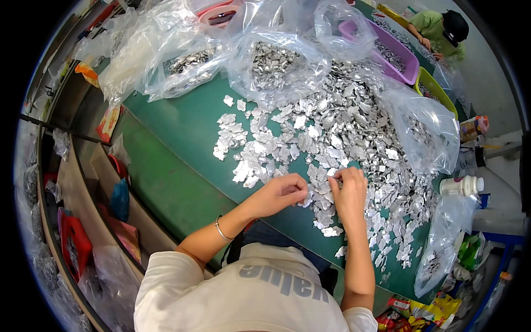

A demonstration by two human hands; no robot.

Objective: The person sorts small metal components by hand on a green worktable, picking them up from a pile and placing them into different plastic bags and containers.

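A wide heap of small flat silver metal pieces with uneven outlines covers much of the green table. At the near left edge of the heap is my left hand, its fingers curled in toward the thumb; whatever they hold is hidden. My right hand rests back-up over the pieces just to the right, thumb and fingers drawn together at the pile. Whether a piece sits between its fingertips is too small to tell. Loose pieces lie spread thinly beyond my left hand.
Clear plastic bags of metal pieces line the far side. Purple and yellow-green basins stand far right, near another person. A white bottle lies at the right edge. Shelving runs along the left.
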